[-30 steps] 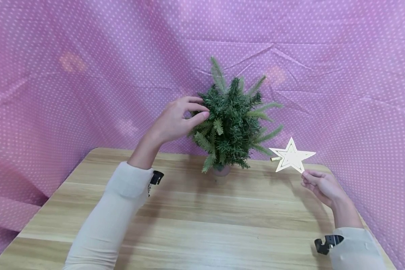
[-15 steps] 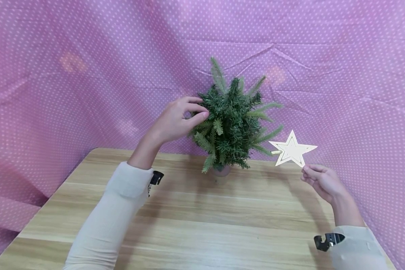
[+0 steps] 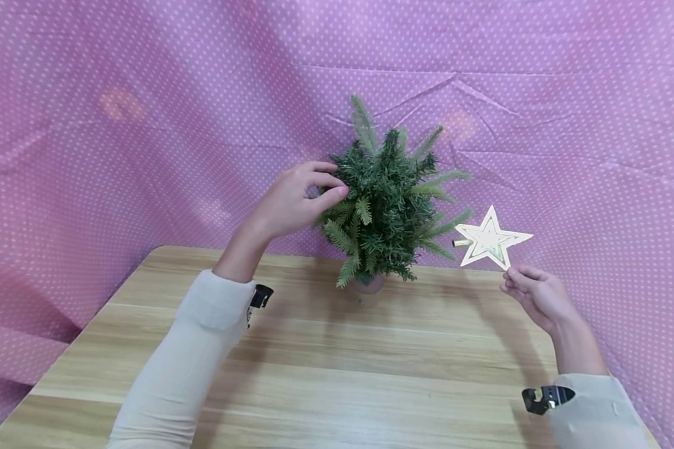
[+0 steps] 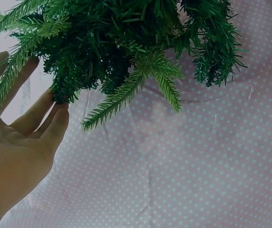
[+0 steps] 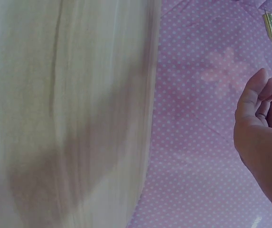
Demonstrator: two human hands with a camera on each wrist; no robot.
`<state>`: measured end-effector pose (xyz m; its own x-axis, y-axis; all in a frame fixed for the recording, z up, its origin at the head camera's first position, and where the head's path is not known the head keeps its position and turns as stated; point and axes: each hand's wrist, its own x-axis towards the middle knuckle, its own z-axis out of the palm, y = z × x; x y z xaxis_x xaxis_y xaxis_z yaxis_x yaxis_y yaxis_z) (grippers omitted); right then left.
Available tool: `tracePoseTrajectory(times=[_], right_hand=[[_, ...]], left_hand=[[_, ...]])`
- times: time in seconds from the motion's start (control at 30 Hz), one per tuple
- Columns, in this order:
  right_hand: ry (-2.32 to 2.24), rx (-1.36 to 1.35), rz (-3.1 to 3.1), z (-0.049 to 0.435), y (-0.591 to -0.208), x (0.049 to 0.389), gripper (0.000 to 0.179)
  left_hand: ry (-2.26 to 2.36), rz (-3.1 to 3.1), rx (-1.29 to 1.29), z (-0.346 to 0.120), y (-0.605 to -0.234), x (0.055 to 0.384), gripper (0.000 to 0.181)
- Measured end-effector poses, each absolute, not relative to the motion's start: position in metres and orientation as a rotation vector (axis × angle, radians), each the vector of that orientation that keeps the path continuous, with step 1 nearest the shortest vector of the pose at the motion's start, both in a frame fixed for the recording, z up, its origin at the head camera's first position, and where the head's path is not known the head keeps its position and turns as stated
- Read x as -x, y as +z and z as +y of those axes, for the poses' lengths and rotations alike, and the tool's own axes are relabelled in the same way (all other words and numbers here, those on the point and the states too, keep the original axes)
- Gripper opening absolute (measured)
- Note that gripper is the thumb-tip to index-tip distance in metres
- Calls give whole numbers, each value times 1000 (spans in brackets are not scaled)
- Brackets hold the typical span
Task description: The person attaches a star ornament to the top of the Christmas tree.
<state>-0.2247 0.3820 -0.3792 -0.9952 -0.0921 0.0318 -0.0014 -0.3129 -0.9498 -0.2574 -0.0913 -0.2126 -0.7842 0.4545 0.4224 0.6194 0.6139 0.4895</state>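
I wear off-white long sleeves. My left sleeve (image 3: 165, 368) ends in a thick, turned-back cuff (image 3: 216, 300) and creases softly further up; my right sleeve (image 3: 598, 411) looks smoother. A small black fitting (image 3: 261, 295) juts from the left cuff, and a glossy black bracket (image 3: 536, 400), hook-shaped, sits at the right. Both my left hand (image 3: 294, 199) and right hand (image 3: 542, 300) are bare.

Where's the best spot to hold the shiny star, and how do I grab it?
Probably pinch the star by its lower right point, coming from the right, as the right hand does. It looks thin edge-on in the right wrist view, so a pinch suits it, leaving the tube on its left clear.
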Motion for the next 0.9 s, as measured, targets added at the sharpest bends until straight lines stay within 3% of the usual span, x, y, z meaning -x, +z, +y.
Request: tracePoseTrajectory(times=[0.9], right_hand=[[-2670,182,1656,368,-350,226,9]], left_hand=[[-951,-2591,872,-91,-211,256,41]])
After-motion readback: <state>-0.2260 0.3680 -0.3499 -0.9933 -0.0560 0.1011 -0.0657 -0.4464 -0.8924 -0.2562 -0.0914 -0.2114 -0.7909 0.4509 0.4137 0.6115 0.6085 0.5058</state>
